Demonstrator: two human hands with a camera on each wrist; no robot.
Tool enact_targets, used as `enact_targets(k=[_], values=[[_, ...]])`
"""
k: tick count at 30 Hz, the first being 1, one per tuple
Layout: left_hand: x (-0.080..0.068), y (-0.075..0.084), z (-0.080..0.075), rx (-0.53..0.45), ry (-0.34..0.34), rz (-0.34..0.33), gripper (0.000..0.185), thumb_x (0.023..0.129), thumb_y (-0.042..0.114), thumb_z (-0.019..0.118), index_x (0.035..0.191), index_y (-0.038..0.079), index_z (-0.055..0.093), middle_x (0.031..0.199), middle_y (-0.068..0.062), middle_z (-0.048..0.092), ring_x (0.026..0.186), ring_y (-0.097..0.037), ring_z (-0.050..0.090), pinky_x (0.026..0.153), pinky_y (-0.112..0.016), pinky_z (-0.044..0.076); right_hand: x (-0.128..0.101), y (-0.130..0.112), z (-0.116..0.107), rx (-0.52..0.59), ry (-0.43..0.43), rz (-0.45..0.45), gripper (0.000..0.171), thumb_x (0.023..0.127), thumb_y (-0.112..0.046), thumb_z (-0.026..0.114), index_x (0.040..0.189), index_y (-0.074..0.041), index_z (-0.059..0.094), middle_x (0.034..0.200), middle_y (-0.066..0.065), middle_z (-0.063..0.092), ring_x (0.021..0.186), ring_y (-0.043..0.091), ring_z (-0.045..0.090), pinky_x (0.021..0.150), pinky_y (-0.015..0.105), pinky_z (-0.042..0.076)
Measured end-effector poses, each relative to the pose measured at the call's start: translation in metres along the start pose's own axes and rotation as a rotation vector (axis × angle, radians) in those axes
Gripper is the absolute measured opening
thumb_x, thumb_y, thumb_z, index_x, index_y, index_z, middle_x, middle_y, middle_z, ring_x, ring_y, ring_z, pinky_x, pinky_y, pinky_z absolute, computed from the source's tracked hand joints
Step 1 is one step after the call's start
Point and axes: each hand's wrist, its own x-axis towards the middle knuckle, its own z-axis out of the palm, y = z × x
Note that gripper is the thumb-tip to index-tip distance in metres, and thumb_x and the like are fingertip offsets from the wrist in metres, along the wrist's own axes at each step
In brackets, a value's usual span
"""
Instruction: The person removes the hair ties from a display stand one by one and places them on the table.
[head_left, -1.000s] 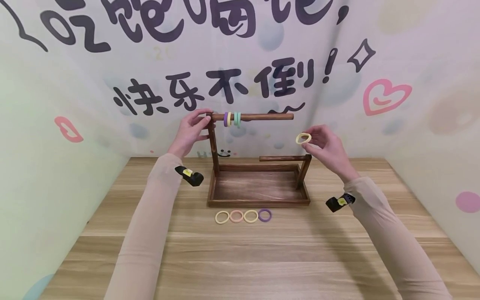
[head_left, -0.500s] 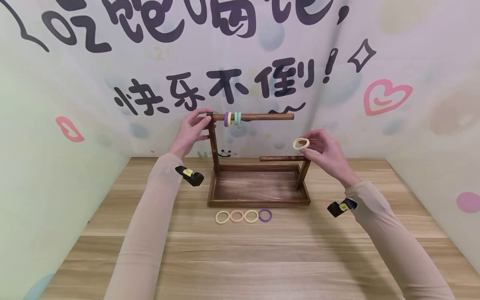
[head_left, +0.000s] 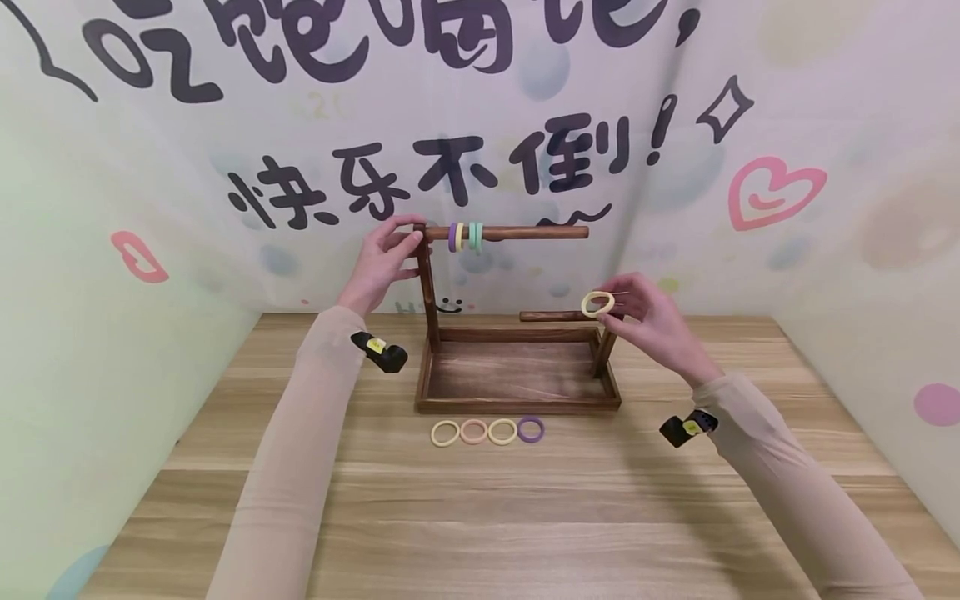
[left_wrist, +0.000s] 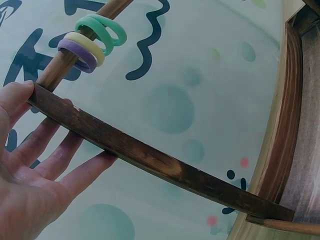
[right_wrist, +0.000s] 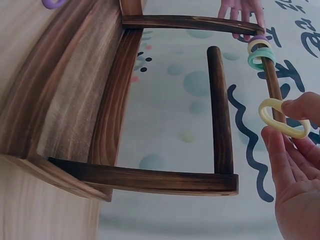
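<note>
My left hand (head_left: 384, 260) holds the top of the left post (head_left: 428, 292) of a dark wooden stand, thumb at the corner and fingers along the post. Pinched between the right hand's (head_left: 651, 315) thumb and fingers is a pale yellow hair tie (right_wrist: 272, 121). In the head view it overlaps the right part of the short lower bar (head_left: 551, 316), near the right post. On the long upper bar (head_left: 536, 232) hang a purple hair tie (head_left: 452, 239), a yellow one and two green ones (left_wrist: 96, 26), close to the left post.
The stand's shallow wooden tray (head_left: 517, 408) rests on the table (head_left: 525, 517). Before it lie several hair ties in a row: two yellow, a pink one (head_left: 473, 444) between them, and a purple one (head_left: 531, 442) at the right. A printed wall (head_left: 300, 125) rises behind.
My right hand has come down and slightly left with the yellow hair tie, from above the right post to the level of the lower bar. The left hand stays on the post.
</note>
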Motion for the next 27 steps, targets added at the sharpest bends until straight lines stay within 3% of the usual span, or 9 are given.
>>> enact_targets(k=[10,17,27], values=[[0.000,-0.001,0.001,0.023,0.042,-0.009,0.021,0.098,0.016,0.058,0.119,0.018,0.059,0.113,-0.014,0.064,0.102,-0.027,0.063,0.085,-0.051,0.052,-0.011,0.005,0.009,0.020,-0.059,-0.019,0.035,0.084,0.009,0.069,0.115,0.007,0.053,0.111,0.023,0.060,0.094,0.020,0.064,0.081,0.022,0.053],[0.002,-0.002,-0.001,0.028,0.018,-0.005,0.026,0.099,0.016,0.056,0.125,0.011,0.055,0.112,-0.013,0.063,0.100,-0.024,0.062,0.085,-0.051,0.052,-0.018,0.013,0.017,0.014,-0.066,-0.026,0.036,0.082,0.011,0.071,0.114,0.009,0.053,0.106,0.024,0.062,0.090,0.012,0.064,0.078,0.020,0.053],[0.004,-0.002,-0.001,0.034,0.034,-0.019,0.028,0.099,0.016,0.056,0.126,0.010,0.056,0.108,-0.012,0.063,0.100,-0.024,0.063,0.084,-0.052,0.052,-0.031,0.027,0.028,0.015,-0.131,0.029,0.035,0.082,0.009,0.071,0.113,0.005,0.054,0.106,0.019,0.062,0.093,0.019,0.066,0.079,0.026,0.054]])
